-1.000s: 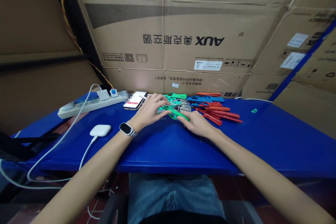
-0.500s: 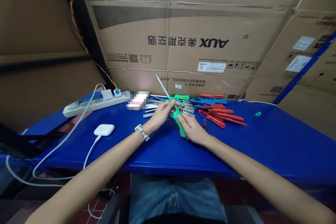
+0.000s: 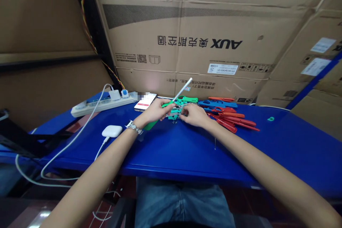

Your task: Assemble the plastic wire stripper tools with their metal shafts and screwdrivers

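My left hand (image 3: 157, 112) is closed around a green long-neck lighter (image 3: 182, 90). Its metal tube points up and to the right, while the green handle sticks out below my palm. Over a heap of small green parts (image 3: 173, 115) and metal pieces, my right hand (image 3: 197, 114) has its thumb and fingers bent together; what they pinch, if anything, is hidden. Just behind that hand lies a green lighter casing (image 3: 190, 99). Blue casings (image 3: 226, 104) and several red casings (image 3: 227, 126) lie to its right.
A phone (image 3: 141, 104) lies left of the heap, near a white power strip (image 3: 103, 105) with plugs. A white earphone case (image 3: 112, 131) has a cable trailing off the blue table (image 3: 171, 156). Cardboard (image 3: 197, 21) walls the back. A small green piece (image 3: 270, 118) sits far right.
My right hand has let go of the lighter handle and moved to the heap. My left hand now holds the lighter alone, shifted left, with its tube tilted right instead of left.
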The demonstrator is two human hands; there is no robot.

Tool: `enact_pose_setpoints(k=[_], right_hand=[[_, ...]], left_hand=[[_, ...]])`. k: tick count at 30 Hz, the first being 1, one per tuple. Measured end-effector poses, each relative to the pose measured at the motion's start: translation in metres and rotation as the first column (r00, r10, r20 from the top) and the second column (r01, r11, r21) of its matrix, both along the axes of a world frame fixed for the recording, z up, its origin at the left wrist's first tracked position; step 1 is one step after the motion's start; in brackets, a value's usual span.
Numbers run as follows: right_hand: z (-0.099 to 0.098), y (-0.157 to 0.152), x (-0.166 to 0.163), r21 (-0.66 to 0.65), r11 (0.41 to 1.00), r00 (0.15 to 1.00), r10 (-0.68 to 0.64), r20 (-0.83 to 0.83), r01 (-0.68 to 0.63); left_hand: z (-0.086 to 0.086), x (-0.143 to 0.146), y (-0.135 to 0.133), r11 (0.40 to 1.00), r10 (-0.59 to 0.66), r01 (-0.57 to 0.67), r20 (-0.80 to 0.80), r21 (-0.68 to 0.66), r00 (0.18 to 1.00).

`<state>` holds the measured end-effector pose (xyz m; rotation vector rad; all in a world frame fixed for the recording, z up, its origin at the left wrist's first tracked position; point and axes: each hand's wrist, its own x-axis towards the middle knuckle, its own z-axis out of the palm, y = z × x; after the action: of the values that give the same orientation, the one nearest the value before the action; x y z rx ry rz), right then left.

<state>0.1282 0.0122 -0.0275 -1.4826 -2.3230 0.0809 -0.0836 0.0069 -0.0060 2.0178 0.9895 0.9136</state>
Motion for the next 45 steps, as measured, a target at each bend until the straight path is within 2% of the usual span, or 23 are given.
enact_pose_setpoints(k=[2, 4, 7, 9, 13, 16, 23, 27, 29, 31, 34, 38, 40, 45], right_hand=[[-0.004, 0.003, -0.005, 0.006, 1.000, 0.999, 0.028, 0.042, -0.028], [-0.009, 0.004, -0.005, 0.007, 1.000, 0.999, 0.029, 0.012, -0.029], [-0.012, 0.001, 0.006, -0.025, 0.999, 0.981, 0.014, -0.194, -0.019], [-0.013, -0.002, 0.018, -0.093, 0.995, 0.916, -0.006, -0.401, -0.034], [-0.014, -0.008, 0.037, -0.218, 0.972, 0.651, -0.111, -0.751, -0.085], [-0.012, -0.010, 0.039, -0.290, 0.948, 0.429, -0.208, -0.879, -0.134], [-0.002, -0.013, 0.036, -0.333, 0.934, 0.049, -0.330, -0.943, -0.131], [-0.002, -0.012, 0.039, -0.324, 0.942, -0.088, -0.331, -0.939, -0.091], [-0.005, -0.009, 0.040, -0.297, 0.951, -0.088, -0.305, -0.948, -0.088], [-0.008, -0.005, 0.040, -0.250, 0.965, -0.053, -0.255, -0.965, -0.083], [-0.012, 0.001, 0.042, -0.190, 0.981, -0.002, -0.190, -0.982, -0.033], [-0.015, 0.005, 0.046, -0.143, 0.990, 0.020, -0.144, -0.989, 0.017], [-0.016, 0.005, 0.047, -0.115, 0.993, 0.072, -0.117, -0.991, 0.026], [-0.020, 0.002, 0.046, 0.021, 0.999, 0.277, 0.009, -0.961, 0.041]], left_hand=[[-0.004, 0.000, 0.001, 0.989, -0.008, 0.031, -0.154, 0.147, 0.988], [-0.007, 0.002, 0.001, 0.962, -0.024, 0.097, -0.273, 0.256, 0.962], [-0.011, 0.004, -0.001, 0.936, -0.022, 0.155, -0.386, 0.317, 0.922], [-0.012, 0.006, -0.003, 0.926, -0.001, 0.164, -0.435, 0.339, 0.901], [-0.014, 0.011, -0.008, 0.921, 0.060, 0.139, -0.486, 0.363, 0.872], [-0.013, 0.015, -0.011, 0.924, 0.086, 0.114, -0.490, 0.364, 0.868], [-0.008, 0.019, -0.017, 0.906, 0.108, 0.125, -0.509, 0.403, 0.854], [-0.006, 0.019, -0.017, 0.919, 0.111, 0.120, -0.537, 0.376, 0.836], [-0.006, 0.019, -0.018, 0.925, 0.111, 0.115, -0.547, 0.362, 0.830], [-0.005, 0.020, -0.020, 0.932, 0.102, 0.114, -0.550, 0.344, 0.829], [-0.004, 0.021, -0.021, 0.941, 0.080, 0.118, -0.548, 0.317, 0.833], [-0.004, 0.019, -0.020, 0.943, 0.065, 0.123, -0.531, 0.310, 0.845], [-0.004, 0.018, -0.019, 0.942, 0.059, 0.127, -0.527, 0.311, 0.848], [-0.004, 0.017, -0.018, 0.938, 0.052, 0.140, -0.527, 0.317, 0.848]])
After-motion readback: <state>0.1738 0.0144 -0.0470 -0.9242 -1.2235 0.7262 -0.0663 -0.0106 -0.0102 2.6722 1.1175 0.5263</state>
